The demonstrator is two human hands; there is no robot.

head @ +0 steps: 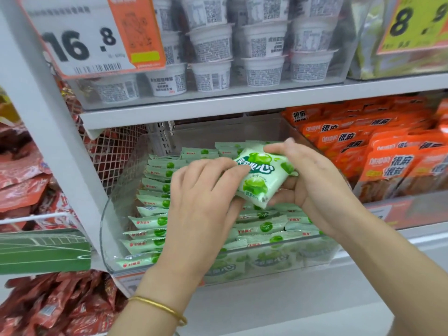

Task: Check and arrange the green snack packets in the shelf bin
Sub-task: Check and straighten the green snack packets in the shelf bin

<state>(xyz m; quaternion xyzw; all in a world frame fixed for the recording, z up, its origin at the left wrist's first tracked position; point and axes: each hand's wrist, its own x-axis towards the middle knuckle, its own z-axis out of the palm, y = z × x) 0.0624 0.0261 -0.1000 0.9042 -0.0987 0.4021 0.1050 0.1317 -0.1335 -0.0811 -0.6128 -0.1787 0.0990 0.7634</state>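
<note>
1. Shelving in a shop, white metal; clear shelf bin (106,226) sits on the middle level, front wall see-through.
2. Green snack packets (150,224) fill the bin in overlapping rows, standing on edge along its left side, flatter on its right side.
3. Held packet (263,177) is raised just above the bin's rows, tilted, printed face toward the camera.
4. Left hand (201,202) over the bin's centre, fingers curled and close together, pinching the held packet's left edge; gold bracelet (160,307) on the wrist.
5. Right hand (315,180) over the bin's right half, thumb on the packet's top corner, fingers curled beneath it, gripping.
6. White cups (211,44) stacked on the shelf above the bin, behind a clear front.
7. Price tag (80,42) reading 16.8 hangs above the bin, to its left; yellow price tag (417,20) above, to its right.
8. Orange packets (388,151) just right of the bin.
9. Wire mesh (114,151) and red packets (21,180) left of the bin.
</note>
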